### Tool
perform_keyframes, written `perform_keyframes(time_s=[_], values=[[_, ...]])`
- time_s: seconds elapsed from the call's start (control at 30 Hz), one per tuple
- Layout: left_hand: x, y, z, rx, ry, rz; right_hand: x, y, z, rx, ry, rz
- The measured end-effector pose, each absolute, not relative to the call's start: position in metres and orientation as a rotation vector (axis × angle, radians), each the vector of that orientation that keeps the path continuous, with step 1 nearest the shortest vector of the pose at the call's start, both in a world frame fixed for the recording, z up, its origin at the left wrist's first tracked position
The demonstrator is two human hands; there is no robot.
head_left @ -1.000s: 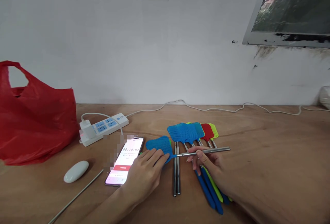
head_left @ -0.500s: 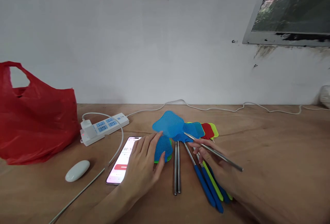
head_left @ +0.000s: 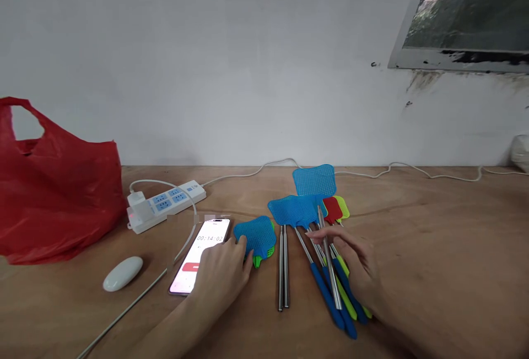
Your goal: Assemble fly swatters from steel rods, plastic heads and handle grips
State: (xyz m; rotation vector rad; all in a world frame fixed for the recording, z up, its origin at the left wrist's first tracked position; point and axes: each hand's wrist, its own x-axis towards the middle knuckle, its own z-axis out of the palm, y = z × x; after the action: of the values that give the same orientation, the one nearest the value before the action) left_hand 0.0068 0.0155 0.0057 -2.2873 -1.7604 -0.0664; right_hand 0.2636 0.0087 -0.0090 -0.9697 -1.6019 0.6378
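My right hand [head_left: 355, 268] pinches the steel rod of a blue fly swatter [head_left: 314, 181], whose mesh head points away from me, above a fanned row of assembled fly swatters [head_left: 308, 210] with blue, red and yellow-green heads. My left hand [head_left: 223, 273] rests on the wooden table [head_left: 433, 249], fingers loosely curled, its fingertips touching a loose blue swatter head [head_left: 256, 234] stacked on a green one. Two bare steel rods [head_left: 283, 268] lie side by side between my hands.
A lit phone [head_left: 200, 257] showing a timer lies just left of my left hand. Further left are a white power strip [head_left: 167, 205], a white oval object [head_left: 123, 273], a thin rod [head_left: 124, 312] and a red plastic bag [head_left: 53, 183]. A white cable [head_left: 372, 174] runs along the wall.
My right hand swung the blue swatter from lying crosswise to pointing away from me over the row. My left hand let go of its head and settled by the loose heads.
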Motion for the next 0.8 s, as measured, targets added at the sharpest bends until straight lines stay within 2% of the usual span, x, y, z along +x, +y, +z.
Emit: perform_keyframes(time_s=[0.8], values=[[0.014,0.008,0.014,-2.394,-1.816,0.182,0.252,0.016,-0.016,-1.039,-1.628,0.803]])
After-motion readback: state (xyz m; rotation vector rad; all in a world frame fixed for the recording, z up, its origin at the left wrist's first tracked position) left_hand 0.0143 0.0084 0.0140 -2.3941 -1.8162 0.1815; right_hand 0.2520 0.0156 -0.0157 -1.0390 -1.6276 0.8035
